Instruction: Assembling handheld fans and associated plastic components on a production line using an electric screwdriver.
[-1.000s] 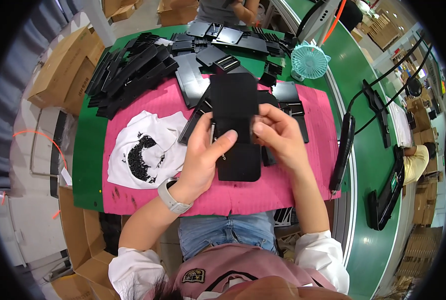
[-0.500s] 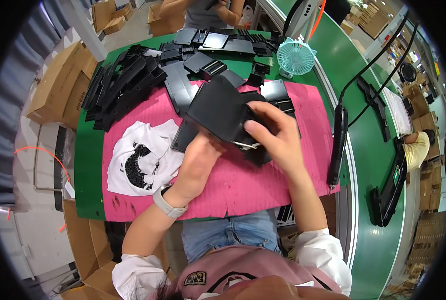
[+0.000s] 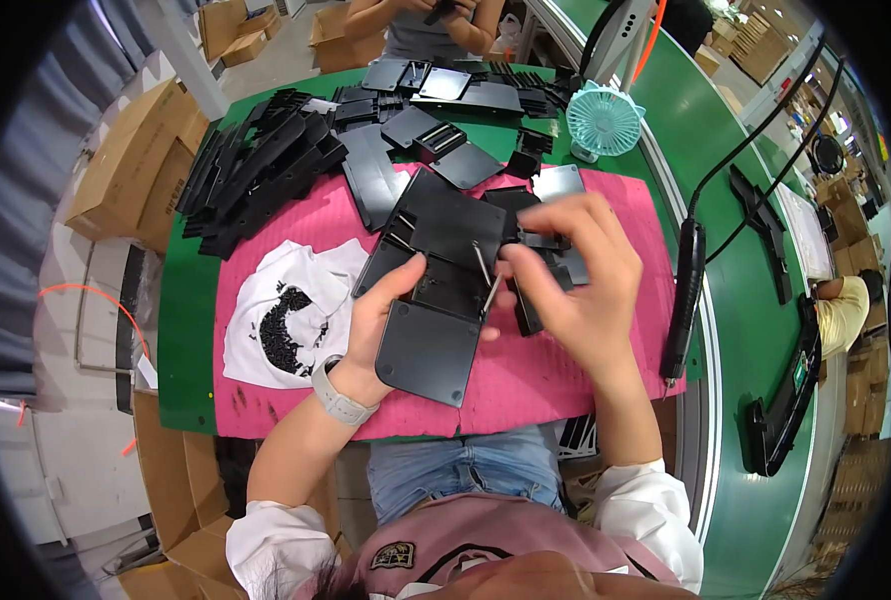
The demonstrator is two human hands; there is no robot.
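Observation:
My left hand [image 3: 378, 318] grips a black plastic folding stand [image 3: 428, 345] above the pink mat, thumb across its middle and fingers underneath. The stand lies opened out, a broad plate at its far end and a smaller rounded plate toward me. Thin metal rods [image 3: 486, 262] show along its right side and in a slot on its left. Just right of the stand, my right hand [image 3: 591, 275] is raised with thumb and fingers apart, and nothing shows between them. Its thumb tip is close to the stand's right edge; whether they touch I cannot tell.
A white cloth [image 3: 251, 335] with a heap of small black screws [image 3: 288, 335] lies left on the pink mat [image 3: 526, 375]. Black plastic parts [image 3: 266, 165] pile up beyond. A turquoise fan [image 3: 606, 122] and a corded electric screwdriver [image 3: 684, 300] are at right. Another person [image 3: 436, 35] works opposite.
The stand has turned and opened out, so its plates and rods now show. My right hand has let go of it and drawn off to the right.

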